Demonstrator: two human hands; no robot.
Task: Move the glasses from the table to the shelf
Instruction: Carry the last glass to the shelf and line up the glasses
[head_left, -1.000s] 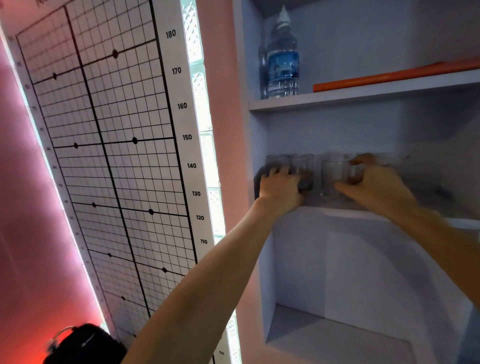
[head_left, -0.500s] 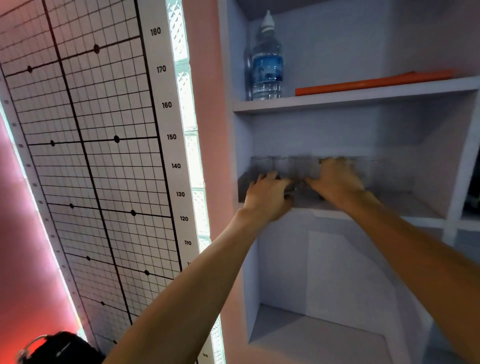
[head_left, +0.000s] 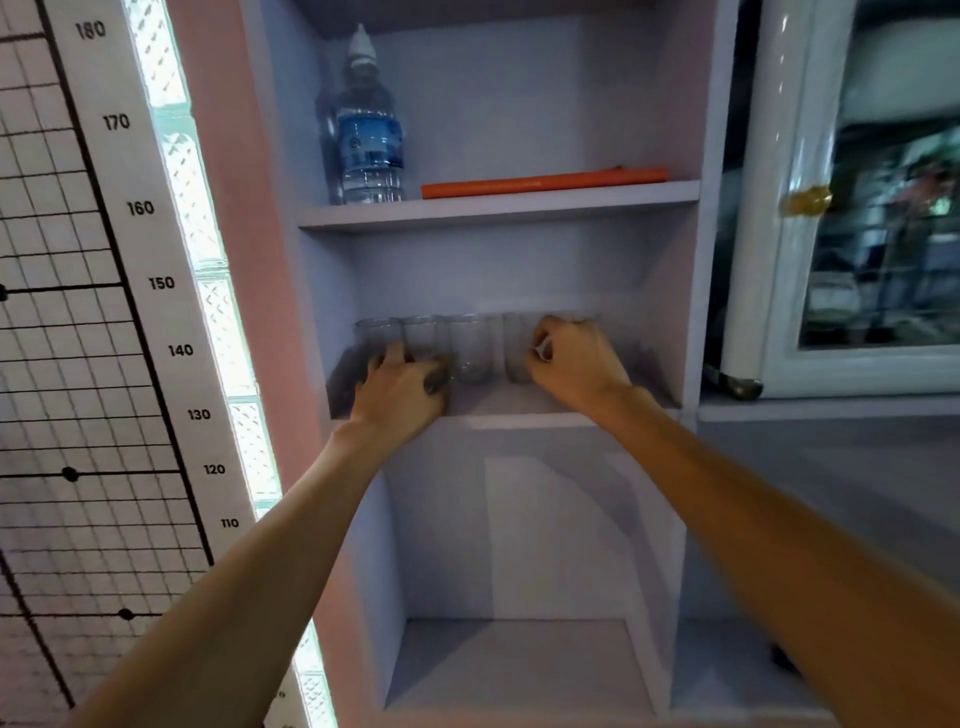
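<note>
Right hand (head_left: 579, 364) moved right, curled on glass (head_left: 516, 345), left hand (head_left: 400, 395) holding glasses (head_left: 422, 335)

The middle shelf (head_left: 498, 402) bears a row of clear glasses (head_left: 470, 348).

1. I had one view only: wide-angle head camera, worn by the person.
2. It faced forward, roughly level with the middle shelf (head_left: 519, 413), close in: left hand (head_left: 400, 397) and right hand (head_left: 579, 364) reached it.
3. Height chart (head_left: 104, 364) filled the left edge.
</note>
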